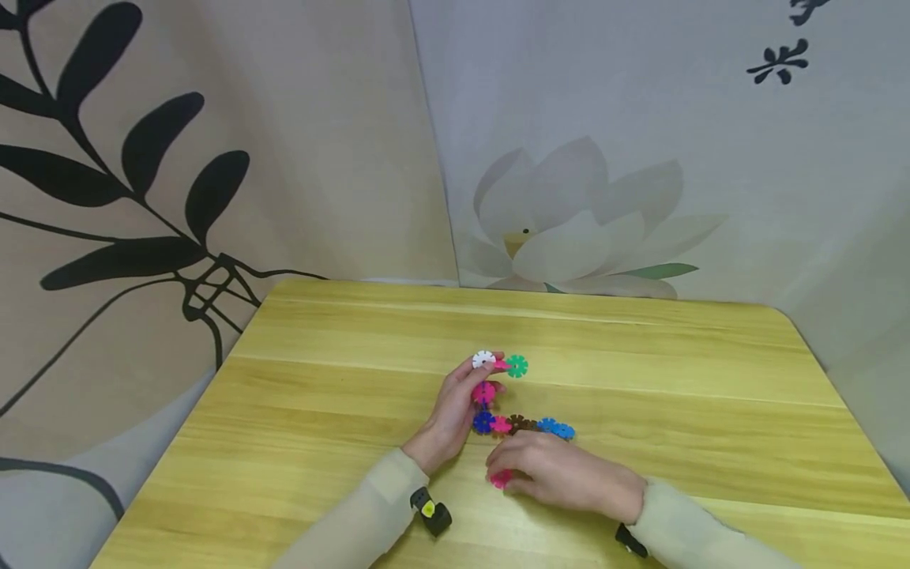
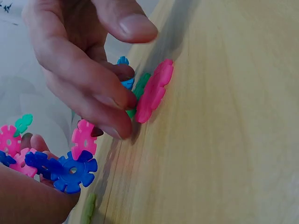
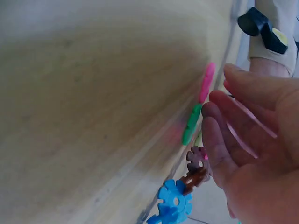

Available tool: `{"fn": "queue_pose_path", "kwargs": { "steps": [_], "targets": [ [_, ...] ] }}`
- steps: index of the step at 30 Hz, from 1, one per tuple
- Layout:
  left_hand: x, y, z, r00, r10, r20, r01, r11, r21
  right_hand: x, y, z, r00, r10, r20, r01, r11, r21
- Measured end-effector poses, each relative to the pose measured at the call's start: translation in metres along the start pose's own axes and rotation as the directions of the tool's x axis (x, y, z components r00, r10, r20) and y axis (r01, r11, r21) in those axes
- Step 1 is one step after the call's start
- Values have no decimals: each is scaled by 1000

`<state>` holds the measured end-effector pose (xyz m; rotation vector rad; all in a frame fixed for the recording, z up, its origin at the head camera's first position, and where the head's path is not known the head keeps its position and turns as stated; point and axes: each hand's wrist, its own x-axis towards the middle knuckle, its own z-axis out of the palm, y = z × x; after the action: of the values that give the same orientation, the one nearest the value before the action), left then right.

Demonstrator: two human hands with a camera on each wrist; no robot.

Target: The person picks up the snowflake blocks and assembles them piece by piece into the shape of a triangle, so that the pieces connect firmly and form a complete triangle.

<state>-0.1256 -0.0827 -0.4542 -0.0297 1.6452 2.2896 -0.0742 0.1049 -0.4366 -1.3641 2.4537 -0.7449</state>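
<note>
My left hand [image 1: 449, 411] grips a bent chain of notched plastic snowflake discs, its thumb at the white disc [image 1: 483, 359]. A green disc [image 1: 517, 366] ends the upper arm; dark blue [image 1: 483, 423], pink, brown [image 3: 196, 177] and light blue discs [image 1: 557, 427] follow along the lower arm. My right hand [image 1: 558, 472] hovers low over the table, fingers loosely bent, around a loose pink disc [image 2: 155, 91]. That pink disc lies on the wood beside a loose green disc [image 3: 191, 125]. Fingers and thumb look apart from the pink disc in both wrist views.
A yellow-green disc [image 2: 88, 208] lies on the table near the pair, hidden in the head view. The wooden table [image 1: 320, 340] runs back to curtains printed with leaves and a flower. Each wrist wears a black strap [image 1: 431, 510].
</note>
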Motion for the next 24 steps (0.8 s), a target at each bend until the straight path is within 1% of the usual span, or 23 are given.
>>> {"fn": "queue_pose_path", "kwargs": {
  "steps": [2,5,12,19,24],
  "targets": [
    [0,0,0,1000,1,0,-1,1000,1,1,0,2,1000,-12,4,12,999,-39],
    [0,-1,1,1000,2,2,-2,1000,-6,2,0,3,1000,-23,6,23,998,-59],
    [1,-2,1,1000,-1,1,1,1000,-13,2,-2,3,1000,-4,30,8,992,-125],
    [1,-2,1,1000,6,7,-6,1000,-7,-2,-3,2,1000,-27,6,27,983,-184],
    [0,-2,0,1000,2,8,-1,1000,-6,-4,-3,1,999,-31,14,34,972,-232]
  ]
}}
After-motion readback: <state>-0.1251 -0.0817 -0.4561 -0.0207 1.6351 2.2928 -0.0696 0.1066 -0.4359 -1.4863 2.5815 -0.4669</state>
